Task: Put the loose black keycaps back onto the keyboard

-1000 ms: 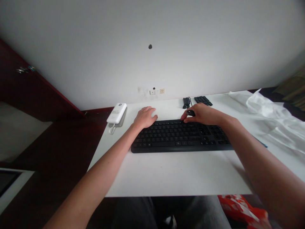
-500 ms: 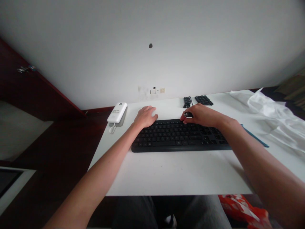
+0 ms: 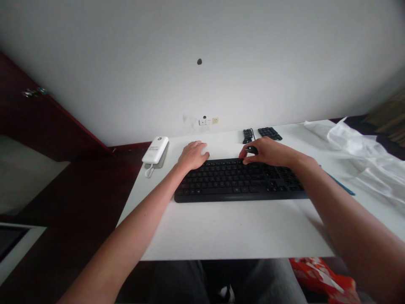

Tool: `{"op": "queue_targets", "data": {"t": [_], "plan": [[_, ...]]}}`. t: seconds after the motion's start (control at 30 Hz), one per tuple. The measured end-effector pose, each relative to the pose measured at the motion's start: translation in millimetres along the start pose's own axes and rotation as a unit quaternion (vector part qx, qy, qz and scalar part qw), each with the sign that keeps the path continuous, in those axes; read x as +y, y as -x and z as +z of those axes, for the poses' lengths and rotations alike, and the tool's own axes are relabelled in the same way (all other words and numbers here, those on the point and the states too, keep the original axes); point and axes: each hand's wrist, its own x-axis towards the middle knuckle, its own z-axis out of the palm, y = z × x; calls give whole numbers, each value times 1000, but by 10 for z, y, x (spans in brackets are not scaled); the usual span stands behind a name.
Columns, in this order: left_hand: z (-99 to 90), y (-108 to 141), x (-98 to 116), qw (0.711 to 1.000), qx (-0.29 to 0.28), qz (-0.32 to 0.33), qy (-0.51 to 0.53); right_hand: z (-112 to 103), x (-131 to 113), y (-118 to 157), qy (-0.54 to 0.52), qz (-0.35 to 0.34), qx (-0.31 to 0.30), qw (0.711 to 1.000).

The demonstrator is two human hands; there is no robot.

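Observation:
A black keyboard (image 3: 218, 179) lies flat on the white table. My left hand (image 3: 193, 155) rests at its upper left corner, fingers stretched out and the thumb on the top edge. Over the upper row of keys, my right hand (image 3: 264, 151) is closed with thumb and finger near the keys. A small dark glossy object (image 3: 252, 150) shows within its curled fingers; its kind is too small to make out. My right hand and forearm hide part of the keyboard's right side.
Behind the keyboard lie two groups of black keys (image 3: 269, 133) with a thin cord. A white power bank (image 3: 155, 150) with a loop sits on the left. To the right are a blue strip (image 3: 340, 182) and a crumpled white plastic bag (image 3: 357, 143). The wall has sockets (image 3: 209, 121).
My right hand has shifted very slightly, and the dark object in its fingers shows a little more clearly. My left hand and the keyboard stay in place.

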Motion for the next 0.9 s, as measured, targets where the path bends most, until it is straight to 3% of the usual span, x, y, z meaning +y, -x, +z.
{"op": "queue_targets", "data": {"t": [0.07, 0.13, 0.2, 0.3, 0.4, 0.57, 0.9], "plan": [[12, -6, -8, 1000, -2, -2, 1, 26, -29, -8, -60, 13, 65, 996], [27, -16, -15, 1000, -4, -7, 1, 90, -72, -35, -184, 16, 142, 972], [38, -25, -22, 1000, -5, -10, 1, 174, -125, -77, -351, 7, 199, 915], [44, -31, -26, 1000, -8, -12, 2, 278, -203, -147, -536, -6, 226, 814], [43, -31, -24, 1000, -4, -14, 3, 326, -256, -198, -600, -9, 229, 767], [52, -39, -24, 1000, 3, -12, 3, 410, -289, -267, -616, -16, 237, 751], [63, -46, -35, 1000, -1, -10, 1, 658, -189, -332, -588, -7, 221, 778]]}}
